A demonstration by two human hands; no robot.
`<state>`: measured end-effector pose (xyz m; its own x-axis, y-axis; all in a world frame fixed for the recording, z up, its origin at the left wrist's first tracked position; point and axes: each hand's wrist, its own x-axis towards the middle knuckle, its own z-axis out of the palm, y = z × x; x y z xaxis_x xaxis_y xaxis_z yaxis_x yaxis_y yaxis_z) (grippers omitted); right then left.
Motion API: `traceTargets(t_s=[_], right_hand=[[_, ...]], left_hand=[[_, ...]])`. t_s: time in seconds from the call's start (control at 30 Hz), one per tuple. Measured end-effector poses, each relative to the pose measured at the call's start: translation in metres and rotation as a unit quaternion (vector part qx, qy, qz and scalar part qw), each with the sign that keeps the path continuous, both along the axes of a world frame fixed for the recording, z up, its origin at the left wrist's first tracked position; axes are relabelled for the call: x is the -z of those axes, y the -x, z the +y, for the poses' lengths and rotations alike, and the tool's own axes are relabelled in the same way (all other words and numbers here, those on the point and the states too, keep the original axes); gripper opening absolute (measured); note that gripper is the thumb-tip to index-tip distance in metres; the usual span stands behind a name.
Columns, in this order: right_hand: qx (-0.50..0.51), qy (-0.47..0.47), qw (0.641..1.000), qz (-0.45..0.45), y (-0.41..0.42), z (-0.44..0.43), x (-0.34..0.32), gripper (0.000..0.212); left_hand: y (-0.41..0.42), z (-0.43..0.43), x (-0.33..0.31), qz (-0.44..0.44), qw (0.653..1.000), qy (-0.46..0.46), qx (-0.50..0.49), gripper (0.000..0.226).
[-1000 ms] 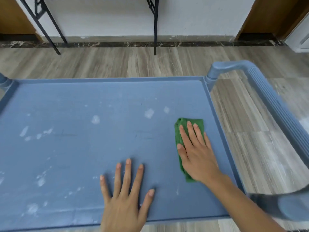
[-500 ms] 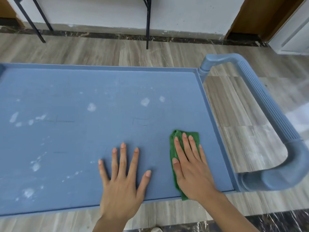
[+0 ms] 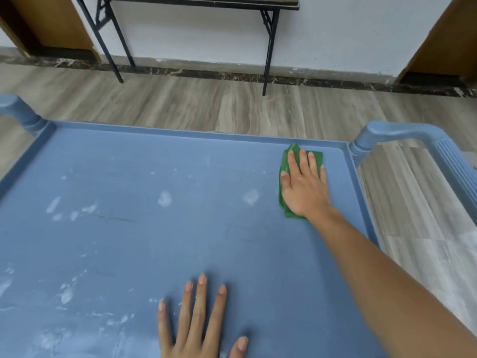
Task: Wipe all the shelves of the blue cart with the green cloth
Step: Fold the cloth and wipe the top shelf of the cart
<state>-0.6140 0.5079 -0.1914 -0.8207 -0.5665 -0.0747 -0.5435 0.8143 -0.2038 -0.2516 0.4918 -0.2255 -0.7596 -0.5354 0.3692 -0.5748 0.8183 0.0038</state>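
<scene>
The blue cart's top shelf fills most of the head view, with white dusty smears across its middle and left. The folded green cloth lies near the far right corner of the shelf, close to the back rim. My right hand presses flat on the cloth with straight fingers. My left hand rests flat on the shelf at the near edge, fingers spread, holding nothing. The cart's lower shelves are hidden beneath the top one.
The cart's ribbed blue handle curves along the right side, and a corner post stands at the far left. A black folding table's legs stand by the white wall beyond. Wood-look floor surrounds the cart.
My right hand has slid the green cloth away from the near edge up to the far right corner. My left hand stays flat on the near part of the shelf.
</scene>
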Motion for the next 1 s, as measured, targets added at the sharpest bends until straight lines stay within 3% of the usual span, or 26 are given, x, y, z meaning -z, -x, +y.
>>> traceTargets(t_s=[0.3, 0.5, 0.8, 1.0], right_hand=[[-0.001, -0.005, 1.0, 0.0, 0.005, -0.006, 0.0, 0.061], [-0.038, -0.004, 0.999, 0.004, -0.08, 0.042, -0.001, 0.06], [-0.071, -0.027, 0.997, 0.03, -0.234, 0.132, -0.004, 0.063], [-0.068, -0.021, 0.997, 0.034, -0.265, 0.15, -0.002, 0.062]], left_hand=[[0.004, 0.0, 0.003, 0.029, 1.0, -0.008, 0.001, 0.068], [-0.008, 0.003, -0.004, 0.017, 0.995, -0.076, 0.058, 0.07], [-0.014, 0.007, -0.022, -0.048, 0.986, -0.149, 0.06, 0.07], [-0.015, 0.008, -0.02, -0.076, 0.982, -0.158, 0.064, 0.068]])
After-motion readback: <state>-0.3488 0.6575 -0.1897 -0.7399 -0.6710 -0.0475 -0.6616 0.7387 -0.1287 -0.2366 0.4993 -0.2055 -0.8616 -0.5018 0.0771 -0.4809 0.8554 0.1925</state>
